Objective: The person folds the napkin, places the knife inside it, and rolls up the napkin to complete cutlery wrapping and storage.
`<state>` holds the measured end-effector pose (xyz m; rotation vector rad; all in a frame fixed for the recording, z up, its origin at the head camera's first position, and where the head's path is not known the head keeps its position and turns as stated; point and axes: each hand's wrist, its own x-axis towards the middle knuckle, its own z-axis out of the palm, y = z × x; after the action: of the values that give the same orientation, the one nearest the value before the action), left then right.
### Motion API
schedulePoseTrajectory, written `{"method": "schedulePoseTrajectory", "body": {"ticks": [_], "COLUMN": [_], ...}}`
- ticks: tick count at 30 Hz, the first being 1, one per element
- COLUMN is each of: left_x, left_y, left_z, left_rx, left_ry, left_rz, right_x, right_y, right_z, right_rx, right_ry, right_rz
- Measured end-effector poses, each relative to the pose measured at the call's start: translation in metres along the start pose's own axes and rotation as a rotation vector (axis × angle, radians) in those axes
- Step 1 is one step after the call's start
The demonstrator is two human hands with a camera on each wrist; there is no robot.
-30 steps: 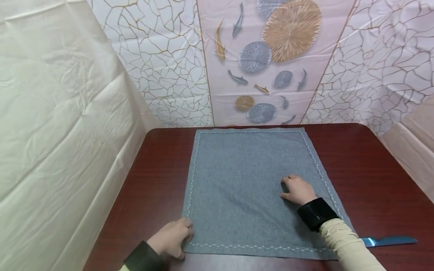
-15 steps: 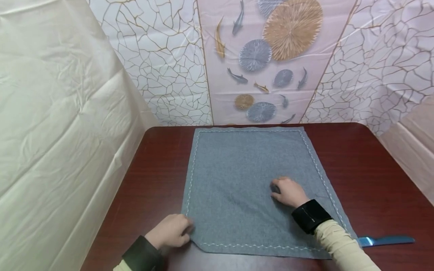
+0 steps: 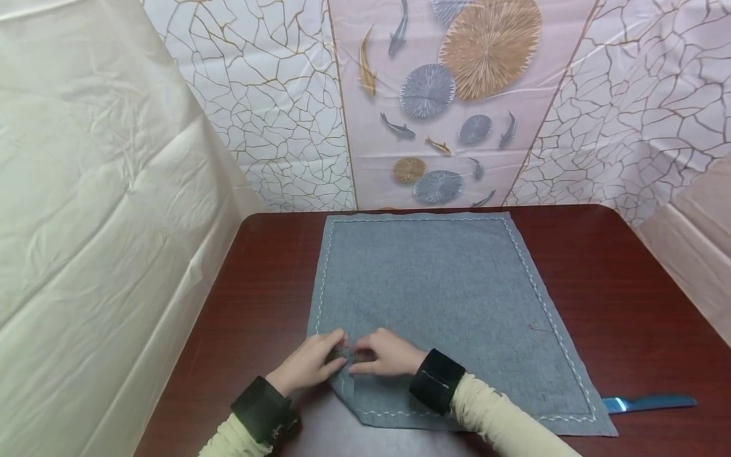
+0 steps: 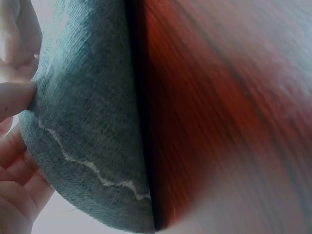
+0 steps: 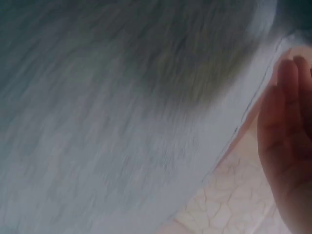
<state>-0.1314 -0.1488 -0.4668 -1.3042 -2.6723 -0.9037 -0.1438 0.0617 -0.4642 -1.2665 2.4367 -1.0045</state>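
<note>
A grey-blue cloth [image 3: 422, 279] with a white wavy stitched line along its border lies spread on the table. My left hand [image 3: 311, 362] pinches its near left corner and holds it lifted and turned inward. In the left wrist view the thumb [image 4: 17, 97] presses on the raised cloth [image 4: 92, 107]. Facing it, my right hand [image 3: 391, 354] is low over the cloth, fingers and thumb bent toward the corner with a gap between them. In the right wrist view, the fingers [image 5: 287, 112] are extended beside the cloth edge; nothing is visibly held.
A shiny blue knife [image 3: 651, 403] lies at the cloth's near right, partly beneath its edge. A short red thread [image 3: 539, 329] rests on the cloth's right side. The dark red table [image 3: 257, 285] shows on both sides; patterned sheets [image 3: 274, 108] hang behind.
The left hand has taken the near left corner and moved it up and to the right. The right hand has travelled left across the cloth to beside the left hand, uncovering the red thread.
</note>
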Motion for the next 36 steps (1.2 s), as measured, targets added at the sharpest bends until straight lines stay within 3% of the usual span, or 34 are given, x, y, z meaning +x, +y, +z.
{"method": "schedulePoseTrajectory", "body": {"ticks": [10, 15, 17, 19, 23, 28, 31, 36], "left_x": [0.005, 0.002, -0.001, -0.004, -0.007, -0.004, 0.000, 0.008], "left_y": [0.007, 0.006, 0.005, 0.006, 0.010, 0.016, 0.018, 0.017], "left_z": [0.002, 0.005, 0.008, 0.010, 0.013, 0.017, 0.019, 0.022], "left_rx": [0.026, 0.228, 0.300, 0.317, 0.294, 0.308, 0.335, 0.361], "left_ry": [0.103, 0.248, 0.253, 0.197, 0.002, -0.204, -0.274, -0.332], "left_rz": [-0.010, 0.035, 0.033, 0.035, 0.033, -0.036, -0.070, -0.090], "right_x": [0.009, 0.005, 0.002, -0.001, -0.007, -0.013, -0.017, -0.023], "right_y": [-0.002, 0.005, 0.008, 0.013, 0.021, 0.029, 0.033, 0.043], "right_z": [0.011, 0.002, -0.003, -0.008, -0.018, -0.031, -0.039, -0.051], "right_rx": [-0.018, -0.043, -0.047, -0.052, -0.061, -0.079, -0.099, -0.153], "right_ry": [0.162, 0.234, 0.267, 0.298, 0.356, 0.393, 0.417, 0.484], "right_rz": [-0.017, 0.036, 0.080, 0.130, 0.216, 0.281, 0.317, 0.330]}}
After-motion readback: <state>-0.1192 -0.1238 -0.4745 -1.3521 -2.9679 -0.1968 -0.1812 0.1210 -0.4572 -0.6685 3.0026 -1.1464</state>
